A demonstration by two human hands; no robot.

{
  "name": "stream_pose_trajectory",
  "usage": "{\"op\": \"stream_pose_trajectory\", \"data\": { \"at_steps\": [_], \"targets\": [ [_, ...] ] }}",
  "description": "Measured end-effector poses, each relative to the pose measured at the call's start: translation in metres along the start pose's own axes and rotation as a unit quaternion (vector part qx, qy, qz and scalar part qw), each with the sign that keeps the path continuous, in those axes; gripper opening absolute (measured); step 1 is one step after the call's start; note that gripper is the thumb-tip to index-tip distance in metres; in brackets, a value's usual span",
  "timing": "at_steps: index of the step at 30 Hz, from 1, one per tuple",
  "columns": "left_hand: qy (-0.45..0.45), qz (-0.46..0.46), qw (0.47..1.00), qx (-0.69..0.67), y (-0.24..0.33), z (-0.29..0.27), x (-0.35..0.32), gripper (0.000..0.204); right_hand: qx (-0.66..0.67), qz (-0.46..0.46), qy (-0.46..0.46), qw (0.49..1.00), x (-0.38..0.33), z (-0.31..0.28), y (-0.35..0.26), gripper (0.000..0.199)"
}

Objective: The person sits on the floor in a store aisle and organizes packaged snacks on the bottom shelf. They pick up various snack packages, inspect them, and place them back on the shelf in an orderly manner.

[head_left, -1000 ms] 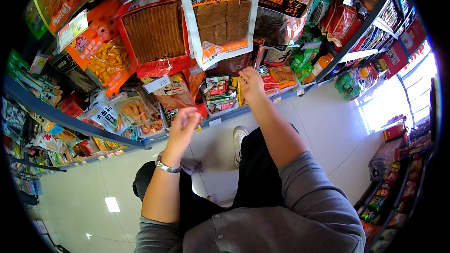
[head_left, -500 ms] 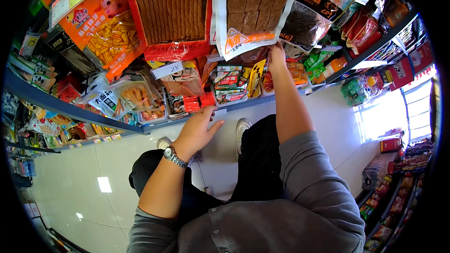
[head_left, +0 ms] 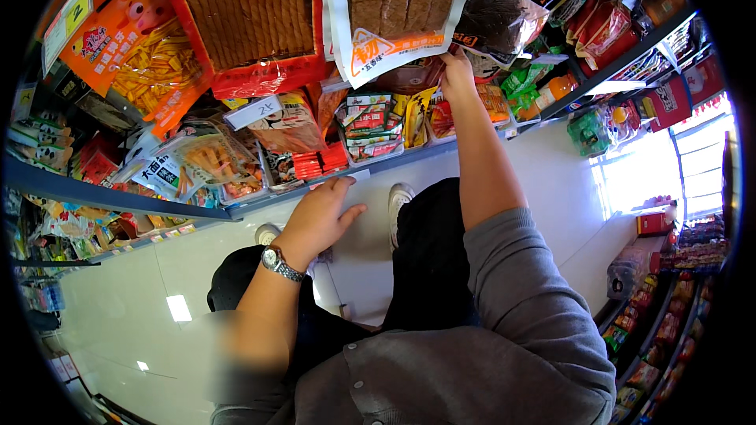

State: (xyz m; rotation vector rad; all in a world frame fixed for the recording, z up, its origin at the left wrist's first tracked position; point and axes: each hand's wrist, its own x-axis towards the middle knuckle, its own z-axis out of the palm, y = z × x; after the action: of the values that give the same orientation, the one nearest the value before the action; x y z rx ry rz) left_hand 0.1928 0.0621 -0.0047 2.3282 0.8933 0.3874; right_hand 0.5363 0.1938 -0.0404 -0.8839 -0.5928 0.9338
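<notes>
My right hand (head_left: 458,71) pinches the hanging white snack bag (head_left: 390,8); left hand (head_left: 319,216), fingers together, rests at the shelf edge (head_left: 260,203); tugging could tear its hook hole.

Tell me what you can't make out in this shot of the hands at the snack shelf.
Head view only:
- Right hand: fingertips hidden behind the white hanging packet, so any grip is unclear.
- Left hand: palm faces away by the shelf edge; contact is uncertain.
- Top of the red hanging packet: cut off by the frame edge.
- Left forearm near the elbow: blurred.
</notes>
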Motion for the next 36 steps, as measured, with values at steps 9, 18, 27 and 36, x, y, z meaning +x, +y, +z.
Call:
{"op": "stream_pose_trajectory", "data": {
  "at_steps": [9,18,27,36],
  "targets": [
    [0.002,-0.006,1.0,0.011,-0.001,-0.002,0.0,0.043,-0.026,-0.016,0.039,0.999,0.004,-0.013,0.003,0.019],
    [-0.068,-0.054,0.994,0.071,-0.004,0.0,-0.008,0.046,-0.291,0.073,0.081,0.951,0.004,-0.033,0.018,0.025],
    [-0.062,-0.038,0.995,0.062,0.0,0.0,-0.01,0.047,-0.408,0.026,0.028,0.912,-0.001,-0.036,0.032,0.027],
    [-0.068,-0.041,0.994,0.072,-0.002,-0.003,-0.009,0.048,-0.359,0.08,0.074,0.927,0.002,-0.044,0.043,0.045]
  ]
}}
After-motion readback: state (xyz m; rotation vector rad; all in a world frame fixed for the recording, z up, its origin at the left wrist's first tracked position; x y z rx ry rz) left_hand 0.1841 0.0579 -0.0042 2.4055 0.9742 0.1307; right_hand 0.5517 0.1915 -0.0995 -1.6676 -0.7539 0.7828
